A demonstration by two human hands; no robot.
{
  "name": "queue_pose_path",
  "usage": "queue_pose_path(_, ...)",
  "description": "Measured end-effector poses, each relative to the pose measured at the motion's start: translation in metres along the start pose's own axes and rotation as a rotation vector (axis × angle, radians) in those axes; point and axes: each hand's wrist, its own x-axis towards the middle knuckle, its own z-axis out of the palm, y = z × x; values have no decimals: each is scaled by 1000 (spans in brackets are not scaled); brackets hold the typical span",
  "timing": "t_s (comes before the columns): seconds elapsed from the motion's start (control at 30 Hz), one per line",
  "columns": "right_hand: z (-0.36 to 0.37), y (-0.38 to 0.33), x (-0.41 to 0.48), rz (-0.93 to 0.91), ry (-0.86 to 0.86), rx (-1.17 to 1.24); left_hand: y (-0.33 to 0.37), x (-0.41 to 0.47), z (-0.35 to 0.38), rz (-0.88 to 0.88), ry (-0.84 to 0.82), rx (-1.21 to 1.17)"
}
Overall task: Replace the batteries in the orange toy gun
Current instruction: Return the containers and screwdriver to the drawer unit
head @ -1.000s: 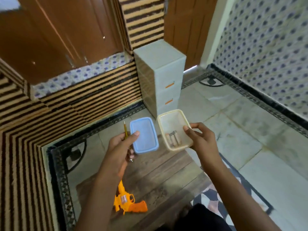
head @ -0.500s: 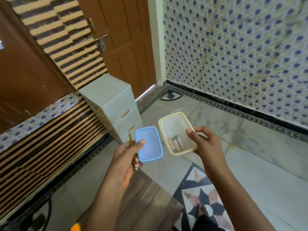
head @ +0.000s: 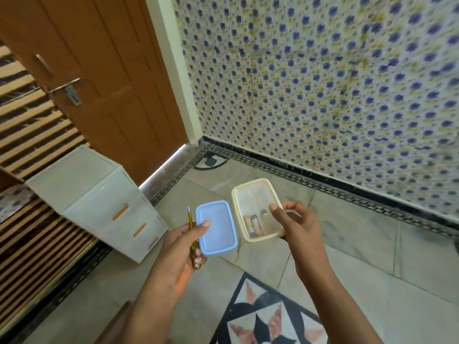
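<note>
Surroundings: a white drawer unit (head: 99, 194) is being seen at the left in front of a brown door (head: 111, 95), and a blue-dotted tiled wall (head: 323, 95) is being seen at the right.
Left hand (head: 178, 247): a blue lid (head: 216, 228) is being pinched under the thumb, and a thin yellow screwdriver (head: 190, 219) is being held in the same curled fingers, tip up.
Right hand (head: 298, 227): an open cream container (head: 253, 198) is being gripped at its near right edge, thumb over the rim.
Batteries (head: 254, 223): being carried inside the container at its near end, just beside the right thumb.
Lid and container: being held side by side above the floor (head: 372, 256).
Orange toy gun: not being shown in this view.
</note>
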Motion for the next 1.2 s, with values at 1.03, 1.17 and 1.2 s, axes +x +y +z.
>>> queue_pose_path(1.03,377,12,229,50,-581,-140,146,220,-206,140,563,-330)
queue_pose_path(1.17,462,27,264,70,-692,-191,163,265,-261,118,701,-344)
queue_pose_path(1.2,485,31,274,75,-718,-192,169,277,-274,112,734,-334)
